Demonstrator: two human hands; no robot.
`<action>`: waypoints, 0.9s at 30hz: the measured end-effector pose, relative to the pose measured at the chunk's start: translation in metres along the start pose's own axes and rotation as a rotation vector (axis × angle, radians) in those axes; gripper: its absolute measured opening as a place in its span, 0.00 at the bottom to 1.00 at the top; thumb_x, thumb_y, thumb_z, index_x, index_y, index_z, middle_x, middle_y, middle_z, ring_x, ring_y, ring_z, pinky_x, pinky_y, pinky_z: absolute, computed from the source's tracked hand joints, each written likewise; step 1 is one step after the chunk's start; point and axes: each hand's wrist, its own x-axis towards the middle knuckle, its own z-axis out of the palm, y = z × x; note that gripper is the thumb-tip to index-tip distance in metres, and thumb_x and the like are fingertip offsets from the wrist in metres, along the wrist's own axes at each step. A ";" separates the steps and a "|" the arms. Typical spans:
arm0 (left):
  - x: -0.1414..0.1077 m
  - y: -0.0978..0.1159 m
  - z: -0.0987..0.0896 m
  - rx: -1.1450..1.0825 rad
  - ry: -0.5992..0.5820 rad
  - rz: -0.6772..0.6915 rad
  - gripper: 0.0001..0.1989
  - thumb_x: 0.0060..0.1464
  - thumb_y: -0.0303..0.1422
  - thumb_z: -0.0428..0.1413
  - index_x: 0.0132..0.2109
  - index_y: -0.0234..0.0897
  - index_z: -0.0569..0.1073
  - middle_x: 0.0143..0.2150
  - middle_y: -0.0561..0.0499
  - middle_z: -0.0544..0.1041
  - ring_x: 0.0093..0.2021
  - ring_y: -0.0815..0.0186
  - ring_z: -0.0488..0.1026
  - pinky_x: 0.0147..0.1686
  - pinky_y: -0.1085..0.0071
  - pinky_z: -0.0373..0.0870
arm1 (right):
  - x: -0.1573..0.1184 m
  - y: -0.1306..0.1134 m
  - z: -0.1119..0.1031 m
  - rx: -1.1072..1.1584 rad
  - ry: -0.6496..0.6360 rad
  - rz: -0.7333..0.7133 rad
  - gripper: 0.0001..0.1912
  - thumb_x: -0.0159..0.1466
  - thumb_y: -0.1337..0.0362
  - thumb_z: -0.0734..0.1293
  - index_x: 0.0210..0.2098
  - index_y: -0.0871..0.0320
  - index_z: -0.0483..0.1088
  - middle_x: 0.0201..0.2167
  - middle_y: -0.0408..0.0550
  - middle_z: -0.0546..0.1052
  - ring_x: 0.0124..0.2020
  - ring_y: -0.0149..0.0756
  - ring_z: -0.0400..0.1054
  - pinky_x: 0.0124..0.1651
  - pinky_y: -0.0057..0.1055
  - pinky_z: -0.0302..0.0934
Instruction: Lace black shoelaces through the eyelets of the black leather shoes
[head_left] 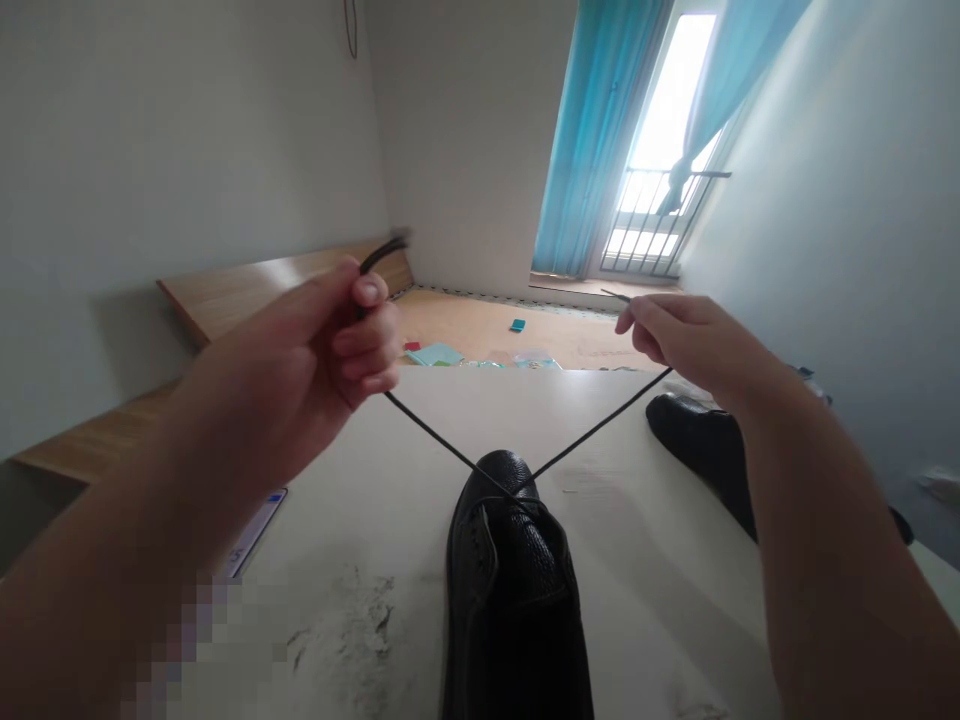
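A black leather shoe (525, 600) stands on the white table, its toe pointing away from me. From its front eyelets a dark lace (431, 433) runs up on both sides in a V, crossing just above the shoe. My left hand (330, 350) is closed around one part of the lace, and a dark end sticks out above the thumb. Up on the right, my right hand (675, 335) pinches the other part, with a thin tip showing past its fingers. Both hands are raised above the toe, and the lace looks taut between them and the shoe.
A second black shoe (701, 440) lies on the right of the white table (360, 600), partly behind my right forearm. A phone-like item (259, 530) is beside my left forearm. Beyond are a wooden surface (480, 315) with small items, a blue curtain (600, 130) and a barred window.
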 end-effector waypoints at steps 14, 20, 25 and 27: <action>-0.004 -0.020 -0.014 1.391 -0.586 -0.348 0.21 0.58 0.51 0.49 0.29 0.40 0.73 0.21 0.57 0.66 0.21 0.71 0.59 0.19 0.72 0.51 | -0.057 0.029 0.044 -0.022 -1.174 -0.031 0.19 0.67 0.52 0.60 0.37 0.59 0.76 0.25 0.42 0.63 0.26 0.29 0.55 0.29 0.26 0.52; -0.012 -0.034 -0.012 1.388 -0.756 -0.483 0.12 0.60 0.40 0.47 0.36 0.46 0.74 0.25 0.59 0.75 0.24 0.70 0.68 0.21 0.73 0.56 | -0.059 0.028 0.057 0.016 -1.121 -0.015 0.17 0.66 0.54 0.61 0.40 0.59 0.75 0.23 0.39 0.62 0.24 0.27 0.51 0.26 0.25 0.49; -0.019 -0.046 -0.008 1.465 -0.759 -0.430 0.12 0.60 0.39 0.44 0.38 0.45 0.72 0.30 0.56 0.76 0.27 0.66 0.69 0.23 0.71 0.55 | -0.060 0.033 0.059 -0.001 -1.196 -0.042 0.15 0.66 0.58 0.61 0.36 0.61 0.76 0.21 0.39 0.61 0.22 0.26 0.52 0.25 0.24 0.49; -0.020 -0.051 -0.007 1.454 -0.743 -0.415 0.16 0.62 0.45 0.43 0.38 0.45 0.72 0.32 0.54 0.76 0.29 0.64 0.70 0.24 0.71 0.56 | -0.061 0.034 0.058 -0.010 -1.272 -0.014 0.14 0.66 0.61 0.60 0.36 0.62 0.75 0.21 0.40 0.64 0.22 0.26 0.56 0.25 0.23 0.52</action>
